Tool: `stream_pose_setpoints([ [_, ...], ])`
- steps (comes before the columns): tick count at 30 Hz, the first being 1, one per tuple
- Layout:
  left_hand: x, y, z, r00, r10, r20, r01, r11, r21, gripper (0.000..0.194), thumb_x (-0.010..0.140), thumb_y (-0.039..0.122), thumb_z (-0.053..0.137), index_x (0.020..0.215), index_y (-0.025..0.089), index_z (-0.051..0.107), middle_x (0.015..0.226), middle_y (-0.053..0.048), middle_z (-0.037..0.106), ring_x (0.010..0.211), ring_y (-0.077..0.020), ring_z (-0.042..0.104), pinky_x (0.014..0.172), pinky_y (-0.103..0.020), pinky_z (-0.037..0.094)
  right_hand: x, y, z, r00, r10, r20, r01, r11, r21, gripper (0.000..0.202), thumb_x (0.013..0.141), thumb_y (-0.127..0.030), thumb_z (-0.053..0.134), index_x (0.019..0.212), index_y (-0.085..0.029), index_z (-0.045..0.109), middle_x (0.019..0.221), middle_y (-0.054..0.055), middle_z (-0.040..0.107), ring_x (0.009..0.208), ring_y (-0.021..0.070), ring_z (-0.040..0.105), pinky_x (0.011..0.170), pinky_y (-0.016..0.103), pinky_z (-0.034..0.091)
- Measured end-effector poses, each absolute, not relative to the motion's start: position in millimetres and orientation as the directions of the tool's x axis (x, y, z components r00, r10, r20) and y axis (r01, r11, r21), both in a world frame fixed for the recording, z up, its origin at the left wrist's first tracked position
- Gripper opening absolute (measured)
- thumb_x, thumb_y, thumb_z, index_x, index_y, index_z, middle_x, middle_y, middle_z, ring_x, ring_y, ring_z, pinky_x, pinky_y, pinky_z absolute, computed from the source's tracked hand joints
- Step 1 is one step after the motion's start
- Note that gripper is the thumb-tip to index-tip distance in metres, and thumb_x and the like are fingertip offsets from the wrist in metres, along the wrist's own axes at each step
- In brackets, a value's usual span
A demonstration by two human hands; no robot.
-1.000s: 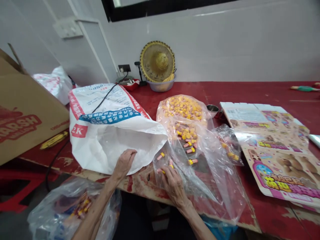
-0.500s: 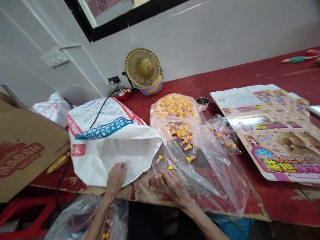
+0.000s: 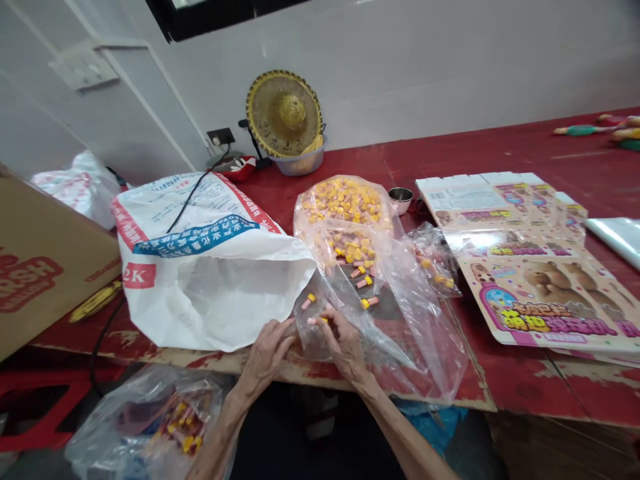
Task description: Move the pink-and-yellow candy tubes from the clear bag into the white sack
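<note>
My right hand pinches a small pink bottle with a yellow cap at the near end of a clear plastic bag. A few more such bottles lie loose there, among them one just beyond my fingertips. Farther back, the bag bulges with a heap of yellow-capped bottles. My left hand rests by the table's front edge, fingers apart and nothing visible in them. It is beside the gaping mouth of a white woven sack.
Printed cardboard sheets are stacked at right. A metal cup and a smaller bag of bottles stand between. A cardboard box is at left; another bag of bottles hangs below the table edge. A straw hat leans behind.
My left hand has moved right, out of the sack's mouth toward my right hand. My right hand has gone from lying over the bottles to pinching one. The view has shifted slightly.
</note>
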State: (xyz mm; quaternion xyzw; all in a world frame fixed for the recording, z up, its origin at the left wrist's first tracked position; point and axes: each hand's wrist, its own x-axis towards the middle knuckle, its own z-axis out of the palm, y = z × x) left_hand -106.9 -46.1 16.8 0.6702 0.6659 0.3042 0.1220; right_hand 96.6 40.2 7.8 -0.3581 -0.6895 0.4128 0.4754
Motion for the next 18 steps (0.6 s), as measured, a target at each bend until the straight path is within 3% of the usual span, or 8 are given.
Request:
stream_pose_setpoints([
  [4, -92, -48, 26, -0.165, 0.979, 0.117, 0.622, 0.012, 0.783, 0.038, 0.105, 0.042, 0.049, 0.134, 0.025, 0.068, 0.122, -0.006, 0.073, 0.11, -0.0209, 0.068, 0.097, -0.033, 0.057, 97, 38, 9, -0.425, 0.856, 0.293, 0.035, 0.339, -0.94, 0.033, 0.111, -0.047, 0.052, 0.101, -0.023, 0.072, 0.083, 0.0, 0.073, 0.069, 0.0175, 0.067, 0.069, 0.028, 0.055],
  [8, -88, -44, 36, -0.273, 0.962, 0.028, 0.553, 0.133, 0.822, 0.039, 0.102, 0.051, 0.052, 0.121, 0.021, 0.069, 0.106, -0.004, 0.075, 0.087, -0.0179, 0.069, 0.08, -0.028, 0.057, 95, 36, -1, -0.465, 0.813, 0.35, 0.069, 0.428, -0.901, 0.026, 0.111, -0.037, 0.05, 0.106, -0.024, 0.071, 0.092, 0.004, 0.076, 0.079, 0.0201, 0.072, 0.08, 0.031, 0.06],
  [10, -83, -42, 38, -0.234, 0.97, 0.061, 0.645, 0.108, 0.756, 0.035, 0.103, 0.051, 0.053, 0.114, 0.022, 0.069, 0.099, -0.003, 0.074, 0.081, -0.0174, 0.068, 0.075, -0.028, 0.055, 94, 35, -7, -0.476, 0.791, 0.386, 0.099, 0.484, -0.87, 0.028, 0.11, -0.03, 0.046, 0.124, -0.022, 0.068, 0.102, 0.007, 0.076, 0.087, 0.0215, 0.074, 0.085, 0.034, 0.062],
  [13, -67, -38, 36, -0.128, 0.969, 0.209, 0.853, 0.0, 0.521, 0.027, 0.106, 0.041, 0.051, 0.11, 0.022, 0.069, 0.102, -0.005, 0.075, 0.085, -0.0192, 0.068, 0.079, -0.03, 0.052, 94, 34, -12, -0.396, 0.769, 0.501, 0.148, 0.592, -0.792, 0.041, 0.11, -0.021, 0.038, 0.146, -0.02, 0.058, 0.126, 0.012, 0.072, 0.117, 0.0235, 0.071, 0.102, 0.04, 0.06],
  [16, -48, -25, 35, -0.014, 0.975, 0.22, 0.968, -0.042, 0.246, 0.025, 0.107, 0.026, 0.044, 0.102, 0.021, 0.068, 0.095, -0.007, 0.072, 0.086, -0.0214, 0.068, 0.082, -0.032, 0.05, 100, 35, -11, -0.234, 0.78, 0.58, 0.22, 0.623, -0.75, 0.042, 0.111, -0.016, 0.036, 0.145, -0.022, 0.059, 0.136, 0.012, 0.068, 0.131, 0.023, 0.063, 0.111, 0.043, 0.055],
  [18, -42, -12, 37, 0.043, 0.989, 0.138, 0.982, -0.068, 0.179, 0.023, 0.104, 0.02, 0.044, 0.098, 0.021, 0.066, 0.093, -0.008, 0.071, 0.089, -0.0229, 0.068, 0.084, -0.033, 0.05, 106, 39, -11, -0.131, 0.803, 0.582, 0.284, 0.593, -0.754, 0.037, 0.112, -0.017, 0.039, 0.14, -0.022, 0.061, 0.132, 0.011, 0.068, 0.125, 0.0224, 0.065, 0.108, 0.042, 0.056],
])
